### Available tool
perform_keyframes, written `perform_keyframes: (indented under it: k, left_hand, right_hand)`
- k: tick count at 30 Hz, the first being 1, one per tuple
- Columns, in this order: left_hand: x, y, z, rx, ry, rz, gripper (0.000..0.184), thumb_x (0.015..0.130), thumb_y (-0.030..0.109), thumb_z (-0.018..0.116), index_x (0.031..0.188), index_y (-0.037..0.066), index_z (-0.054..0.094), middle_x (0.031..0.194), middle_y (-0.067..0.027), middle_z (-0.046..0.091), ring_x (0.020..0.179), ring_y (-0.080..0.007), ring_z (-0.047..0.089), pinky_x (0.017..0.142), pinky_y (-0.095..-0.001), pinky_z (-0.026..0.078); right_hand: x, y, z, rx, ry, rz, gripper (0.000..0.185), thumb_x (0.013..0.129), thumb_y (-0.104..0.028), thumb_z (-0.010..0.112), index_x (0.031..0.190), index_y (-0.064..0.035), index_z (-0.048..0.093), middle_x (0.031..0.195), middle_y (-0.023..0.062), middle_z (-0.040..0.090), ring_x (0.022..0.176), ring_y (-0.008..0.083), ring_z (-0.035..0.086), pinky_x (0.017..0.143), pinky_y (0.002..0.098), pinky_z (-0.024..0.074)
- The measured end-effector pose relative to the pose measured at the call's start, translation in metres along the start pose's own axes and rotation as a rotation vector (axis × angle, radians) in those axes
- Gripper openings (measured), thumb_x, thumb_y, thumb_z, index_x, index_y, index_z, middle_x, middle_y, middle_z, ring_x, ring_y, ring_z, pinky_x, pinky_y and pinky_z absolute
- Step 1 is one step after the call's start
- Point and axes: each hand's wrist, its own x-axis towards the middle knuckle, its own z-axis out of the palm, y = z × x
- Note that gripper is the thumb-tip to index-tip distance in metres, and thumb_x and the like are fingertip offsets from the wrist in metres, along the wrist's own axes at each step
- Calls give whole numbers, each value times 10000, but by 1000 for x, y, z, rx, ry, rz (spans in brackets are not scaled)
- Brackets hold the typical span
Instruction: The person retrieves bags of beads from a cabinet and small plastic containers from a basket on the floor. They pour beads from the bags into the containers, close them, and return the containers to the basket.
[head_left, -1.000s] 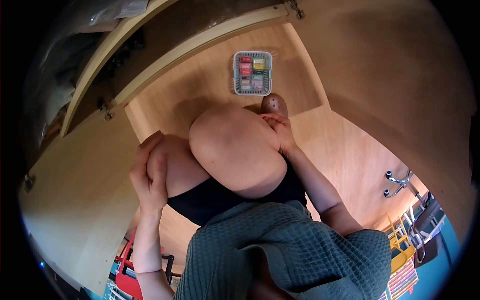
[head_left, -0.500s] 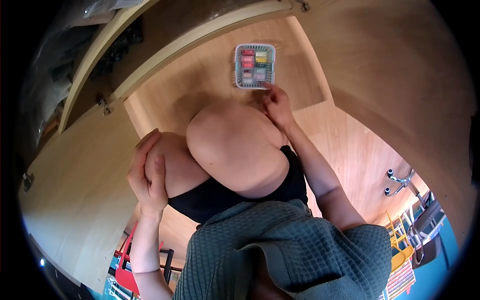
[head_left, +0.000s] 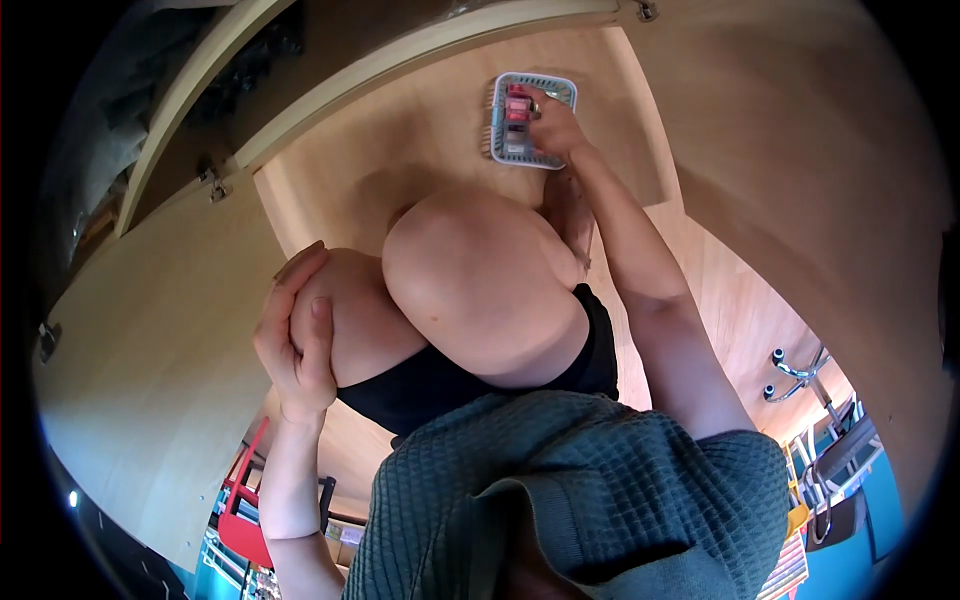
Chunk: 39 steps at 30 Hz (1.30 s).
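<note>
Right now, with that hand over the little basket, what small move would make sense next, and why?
Perhaps a slight lift of the right hand, staying above the plastic basket: it covers much of the contents on its side, and whether its fingers grip anything is hidden. Small red and pink items show beside it. The left hand rests on a knee.

Wooden floor [head_left: 400,120], open cabinet doors [head_left: 150,350], red chair [head_left: 243,530], blue floor area [head_left: 885,500]
</note>
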Motion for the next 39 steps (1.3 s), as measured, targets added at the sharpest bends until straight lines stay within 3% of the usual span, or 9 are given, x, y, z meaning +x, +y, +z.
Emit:
perform_keyframes:
  k: [1, 4, 10, 16, 19, 20, 23, 32, 39]
  left_hand:
    - [0, 0, 0, -4, -1, 0, 396, 962, 229, 540, 1219, -57, 634, 1249, -221, 650, 1212, -344, 594, 1076, -405, 412]
    - [2, 0, -1, 0, -12, 18, 396, 960, 229, 542, 1219, -57, 634, 1251, -219, 651, 1213, -339, 594, 1078, -405, 411]
    - [0, -1, -1, -22, -6, 4, 393, 963, 227, 540, 1222, -54, 632, 1253, -215, 650, 1210, -328, 596, 1075, -400, 413]
    - [0, -1, -1, -27, -3, 12, 388, 961, 219, 544, 1224, -51, 632, 1246, -211, 654, 1210, -325, 596, 1073, -395, 415]
    - [0, -2, -2, -11, -8, 15, 385, 956, 208, 543, 1226, -53, 629, 1247, -212, 654, 1209, -326, 597, 1071, -391, 419]
    - [1, -2, -2, -17, -8, 14, 385, 954, 204, 543, 1227, -54, 628, 1246, -212, 654, 1208, -326, 598, 1070, -391, 420]
    - [1, -2, -1, -31, -8, 11, 383, 949, 191, 546, 1230, -55, 626, 1246, -213, 654, 1207, -327, 599, 1068, -390, 423]
    - [1, -4, -3, -51, -11, 4, 373, 948, 178, 566, 1232, -57, 626, 1244, -209, 658, 1205, -314, 603, 1069, -386, 425]
    - [0, -4, -2, -61, -1, -22, 367, 968, 191, 558, 1234, -53, 629, 1246, -202, 662, 1199, -309, 606, 1063, -382, 430]
  right_hand:
    - [0, 5, 2, -60, 31, -64, 699, 807, -74, 589, 1488, -147, 448, 1088, 227, 707, 953, 326, 715, 845, 408, 564]
    - [4, 24, 10, -104, 8, -38, 714, 776, 46, 532, 1448, -195, 518, 986, 161, 703, 649, 210, 676, 564, 341, 567]
    - [-9, 24, 2, 32, -14, -90, 581, 807, 31, 544, 1337, -190, 631, 801, 105, 664, 559, 179, 613, 548, 340, 540]
    - [-12, 19, -3, 130, 43, -40, 401, 880, -4, 544, 1235, -122, 688, 762, 80, 671, 554, 145, 626, 521, 317, 533]
    - [-1, 35, -6, 122, 253, -57, 389, 755, -30, 632, 1115, -124, 743, 912, 156, 736, 832, 267, 721, 757, 362, 575]
    - [7, 38, -8, 157, 309, -65, 348, 720, -38, 662, 1053, -94, 745, 878, 148, 732, 820, 259, 720, 740, 347, 572]
    - [13, 50, -17, 284, 282, -37, 283, 701, -60, 671, 970, -100, 750, 867, 140, 729, 815, 268, 713, 731, 365, 565]
    - [18, 24, -23, -317, 128, -244, 156, 734, -104, 667, 866, -125, 748, 851, 115, 723, 812, 282, 700, 735, 377, 555]
    - [41, 47, -30, -137, 67, -192, 136, 765, -109, 683, 879, -120, 757, 875, 107, 732, 825, 268, 699, 758, 365, 559]
